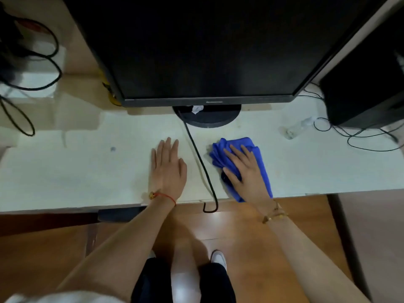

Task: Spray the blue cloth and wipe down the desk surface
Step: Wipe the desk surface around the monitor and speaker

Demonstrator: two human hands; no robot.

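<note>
A bunched blue cloth (261, 165) lies on the pale desk surface (76, 176) to the right of centre, near the front edge. My right hand (246, 171) presses flat on it with the fingers spread. My left hand (167, 169) rests flat on the bare desk, left of a black cable (200, 160). A clear spray bottle (298, 127) lies on its side farther back on the right, away from both hands.
A large black monitor (207, 51) on a round stand (209, 118) fills the back centre. A black computer tower (367, 88) stands at the right with thin cables (360, 136) looping in front. More black cables (28, 84) coil at the left.
</note>
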